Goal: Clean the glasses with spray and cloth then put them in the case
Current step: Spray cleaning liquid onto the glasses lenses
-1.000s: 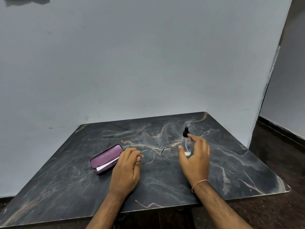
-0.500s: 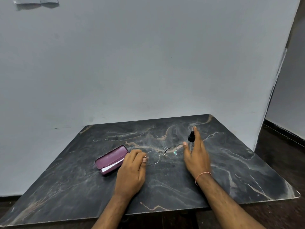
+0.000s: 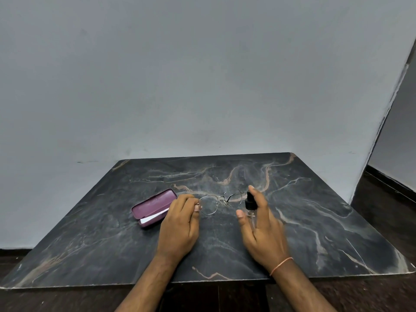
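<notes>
Wire-framed glasses (image 3: 219,202) pinched by curled left hand (image 3: 181,224) fingers; right hand (image 3: 262,228) fingers clasp the spray bottle (image 3: 250,208).

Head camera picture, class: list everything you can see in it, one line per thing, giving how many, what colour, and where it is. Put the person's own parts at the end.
Table: one, dark marble with pale and tan veins, against the wall.
Wall: one, grey-white, behind the table.
Floor: dark, right of the table and along its near edge.
Glasses case: one, plum, open, left of centre on the table.
Cloth: one, white, inside the case.
Glasses: one pair, thin metal frame, at the table's centre.
Spray bottle: one, clear with black nozzle, right of the glasses.
Wrist thread: one, orange, on the right wrist.
Left hand: pinches the glasses' left end.
Right hand: fingers wrapped around the spray bottle, index finger raised beside the nozzle.
</notes>
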A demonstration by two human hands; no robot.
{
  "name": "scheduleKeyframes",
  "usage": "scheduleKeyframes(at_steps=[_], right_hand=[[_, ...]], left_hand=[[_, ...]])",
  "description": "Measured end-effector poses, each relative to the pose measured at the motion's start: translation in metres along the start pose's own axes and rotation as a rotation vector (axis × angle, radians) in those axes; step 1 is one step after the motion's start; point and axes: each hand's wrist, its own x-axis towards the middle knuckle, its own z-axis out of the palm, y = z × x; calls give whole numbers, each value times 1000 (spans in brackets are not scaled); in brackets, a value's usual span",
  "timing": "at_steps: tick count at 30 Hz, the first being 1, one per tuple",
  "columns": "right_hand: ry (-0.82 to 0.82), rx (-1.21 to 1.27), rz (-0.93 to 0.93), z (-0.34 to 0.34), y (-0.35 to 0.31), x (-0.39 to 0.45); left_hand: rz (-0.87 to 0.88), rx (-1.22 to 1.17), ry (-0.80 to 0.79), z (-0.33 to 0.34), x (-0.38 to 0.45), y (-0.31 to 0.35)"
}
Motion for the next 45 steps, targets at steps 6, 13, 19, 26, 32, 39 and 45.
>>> scheduleKeyframes(at_steps=[6,13,19,26,32,39,45], right_hand=[[15,-30,-63,3,-7,-1],[-4,-29,18,5,-3,-2],[-26,-17,60,5,-1,-3],[-59,34,12,1,-4,-4],[-62,58,24,-4,-15,-7],[-129,192,43,14,-37,-18],[-125,108,38,26,-49,-20]], left_hand=[[-14,-9,12,0,0,-1],[-26,-16,19,-1,1,0],[-33,-16,14,-1,1,2],[-42,-14,13,-2,2,4],[-40,-5,14,-2,1,4],[-35,-9,18,-2,1,4],[-30,-10,22,-1,1,3]])
